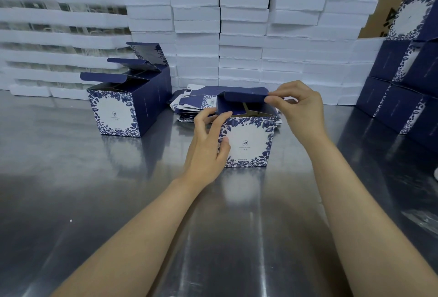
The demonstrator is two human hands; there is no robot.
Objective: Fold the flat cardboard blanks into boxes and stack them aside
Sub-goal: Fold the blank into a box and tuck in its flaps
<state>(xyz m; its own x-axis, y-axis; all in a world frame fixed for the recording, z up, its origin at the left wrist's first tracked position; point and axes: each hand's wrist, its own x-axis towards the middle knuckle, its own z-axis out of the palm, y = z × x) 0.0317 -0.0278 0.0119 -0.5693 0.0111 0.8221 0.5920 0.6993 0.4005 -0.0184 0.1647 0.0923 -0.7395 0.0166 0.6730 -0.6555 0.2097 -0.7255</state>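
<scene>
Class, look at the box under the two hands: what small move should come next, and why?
Probably the right hand should press the crease into the lid flap it pinches, while the left hand steadies the box. The box already stands formed, and the finished boxes at the left show lids raised with that flap bent.
</scene>
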